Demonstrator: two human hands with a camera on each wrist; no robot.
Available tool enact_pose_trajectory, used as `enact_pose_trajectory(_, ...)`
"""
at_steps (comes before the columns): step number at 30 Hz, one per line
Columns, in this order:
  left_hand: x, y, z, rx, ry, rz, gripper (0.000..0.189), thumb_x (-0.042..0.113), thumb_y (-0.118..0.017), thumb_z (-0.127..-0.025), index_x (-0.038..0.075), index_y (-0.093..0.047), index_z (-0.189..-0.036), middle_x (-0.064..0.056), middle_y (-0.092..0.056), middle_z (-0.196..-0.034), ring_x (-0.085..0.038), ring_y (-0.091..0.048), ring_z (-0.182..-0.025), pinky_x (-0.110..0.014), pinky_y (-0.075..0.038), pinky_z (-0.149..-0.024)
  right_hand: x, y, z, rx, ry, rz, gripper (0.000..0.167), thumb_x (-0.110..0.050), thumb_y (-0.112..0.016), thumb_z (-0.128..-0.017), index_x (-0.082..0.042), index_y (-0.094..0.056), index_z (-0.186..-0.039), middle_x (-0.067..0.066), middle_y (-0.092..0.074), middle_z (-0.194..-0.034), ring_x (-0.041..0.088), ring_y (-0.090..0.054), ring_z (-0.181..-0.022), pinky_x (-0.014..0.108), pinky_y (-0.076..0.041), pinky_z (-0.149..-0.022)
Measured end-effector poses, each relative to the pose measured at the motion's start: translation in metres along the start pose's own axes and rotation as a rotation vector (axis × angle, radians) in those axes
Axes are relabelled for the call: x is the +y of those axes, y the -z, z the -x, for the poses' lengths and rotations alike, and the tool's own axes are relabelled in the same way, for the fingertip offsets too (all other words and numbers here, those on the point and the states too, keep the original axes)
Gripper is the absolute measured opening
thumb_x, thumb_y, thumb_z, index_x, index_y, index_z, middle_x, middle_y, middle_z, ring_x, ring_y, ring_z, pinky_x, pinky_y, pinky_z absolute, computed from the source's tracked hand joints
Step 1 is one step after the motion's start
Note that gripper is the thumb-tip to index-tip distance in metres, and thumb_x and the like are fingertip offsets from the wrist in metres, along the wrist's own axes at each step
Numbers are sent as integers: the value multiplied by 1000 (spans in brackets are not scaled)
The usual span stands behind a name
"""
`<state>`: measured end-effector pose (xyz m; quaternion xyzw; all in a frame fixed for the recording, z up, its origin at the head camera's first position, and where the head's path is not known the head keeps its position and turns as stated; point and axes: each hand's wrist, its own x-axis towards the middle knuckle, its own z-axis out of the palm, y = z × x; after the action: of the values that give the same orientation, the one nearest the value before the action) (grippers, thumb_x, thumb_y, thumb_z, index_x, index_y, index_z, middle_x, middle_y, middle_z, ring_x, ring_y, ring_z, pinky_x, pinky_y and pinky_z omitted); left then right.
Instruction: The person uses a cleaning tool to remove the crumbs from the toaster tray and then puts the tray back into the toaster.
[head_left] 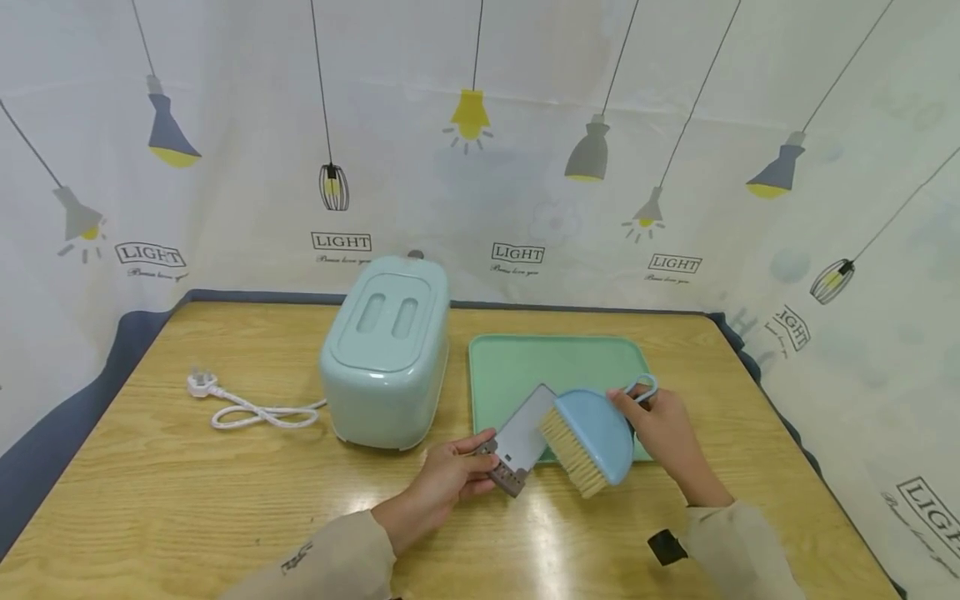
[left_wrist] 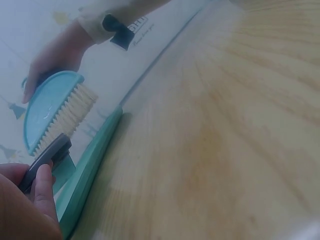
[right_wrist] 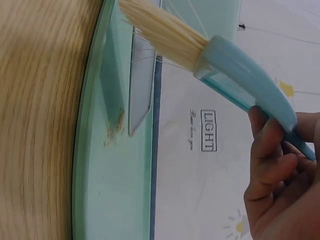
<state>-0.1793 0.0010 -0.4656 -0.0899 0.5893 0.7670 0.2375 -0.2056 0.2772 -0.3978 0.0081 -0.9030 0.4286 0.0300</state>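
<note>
As the one brush leans over the near edge of the green tray, its smooth light-blue half-moon body tilts down to a thick row of straw-coloured bristles. Here's the right hand, its thumb and fingers pinching the slim handle, which ends in a loop! And there's the left hand, thumb and fingers clamped on the ridged, dark-grey end of a single flat panel, pale and thin, slanting over that same edge. The bristles overlap the panel in the head view; whether they touch, one cannot tell. Look down from the right wrist: a sprinkle of brown crumbs, too fine to count, lies on the tray, a shallow, rounded rectangle with a raised rim.

Just left of it stands one pale-blue toaster, glossy and round-cornered, two long rounded recesses in its top. Out beside it, a white cord lies looped, ending in one plug. All of this is on a wood-grained bench. And behind, a creased white backdrop shows eight printed lamps and six "LIGHT" labels in the head view!
</note>
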Motion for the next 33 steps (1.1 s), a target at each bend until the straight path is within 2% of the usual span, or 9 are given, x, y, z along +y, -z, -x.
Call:
enact_pose_trajectory(9, 0, 1, -1, -18, -21, 7, 51, 4, -63, -90, 3, -48, -140, -27, -55, -133, -9, -66, -83, -16, -56, -64, -14, -14, 4, -72, -27, -118, 46, -32, -60, -96, -12, -39, -60, -5, -27, -44, 9, -25, -40, 24, -28, -38)
enact_pose_trajectory(17, 2, 0, 0, -29, -32, 16, 52, 4, -63, -91, 3, -47, -140, -23, -55, -135, -5, -65, -79, -13, -55, -62, -23, -28, 5, -125, -54, -236, 38, -28, -62, -95, -2, -52, -69, -4, -32, -47, 8, -27, -42, 21, -28, -41)
enact_pose_trajectory(24, 2, 1, 0, -22, -31, 30, 52, 5, -64, -91, 3, -47, -140, -23, -57, -133, -4, -65, -75, -12, -55, -61, -24, -35, 5, -135, -45, -268, 37, -23, -61, -95, -2, -50, -67, -5, -32, -47, 8, -28, -42, 20, -27, -40)
enact_pose_trajectory(33, 3, 3, 1, -39, -31, -1, 51, 6, -62, -92, 4, -47, -141, -24, -57, -132, -4, -64, -78, -13, -55, -63, -19, -38, 2, -129, -74, -259, 37, -24, -61, -95, -4, -49, -66, -5, -32, -47, 8, -28, -43, 20, -26, -41)
